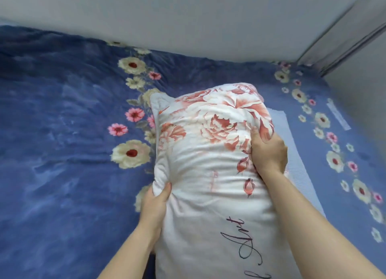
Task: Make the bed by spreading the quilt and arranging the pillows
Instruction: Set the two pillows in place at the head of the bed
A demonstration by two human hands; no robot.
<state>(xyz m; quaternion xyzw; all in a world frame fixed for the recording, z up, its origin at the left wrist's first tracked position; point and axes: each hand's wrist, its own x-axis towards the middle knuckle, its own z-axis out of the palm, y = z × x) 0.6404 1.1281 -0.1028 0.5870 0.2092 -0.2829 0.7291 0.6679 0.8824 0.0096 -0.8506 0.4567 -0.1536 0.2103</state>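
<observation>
Floral pillow (208, 153) is held between both hands, over the blue flowered quilt (62, 132). Left hand (155, 203) grips its left edge, thumb on top; right hand (268, 153) digs curled fingers into its right side. Pale blue pad (296, 168) lies beneath the right hand. Risk: the soft filling sags, the far end drops first, and the pillow lands skewed and rucks the quilt.

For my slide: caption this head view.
Left hand and right hand hold a floral pillow over the blue quilt.

Open blue bedspread (52, 132) leftward, wall (188, 17) behind
</observation>
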